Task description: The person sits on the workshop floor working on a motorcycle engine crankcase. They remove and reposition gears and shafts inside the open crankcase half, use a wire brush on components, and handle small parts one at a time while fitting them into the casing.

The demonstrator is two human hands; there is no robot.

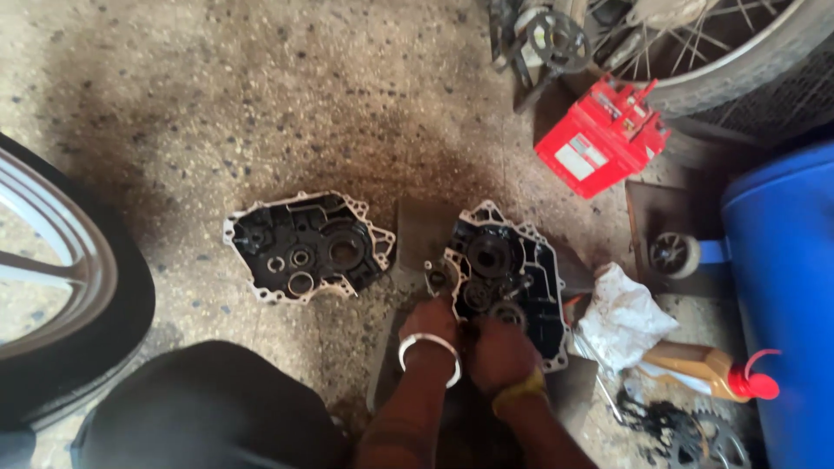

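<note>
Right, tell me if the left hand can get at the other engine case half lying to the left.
Probably yes. The left hand rests on the near case half; the other case half lies apart to its left, with only bare floor between.

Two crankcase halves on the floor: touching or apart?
Apart. The head view shows bare oily floor between the left crankcase half and the right crankcase half, which both hands work on.

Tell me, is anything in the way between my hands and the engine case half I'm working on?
Nothing visible is. Both the left hand and the right hand are already at the near edge of the right engine case half, by its gears. The other case half lies apart to the left on the floor.
</note>
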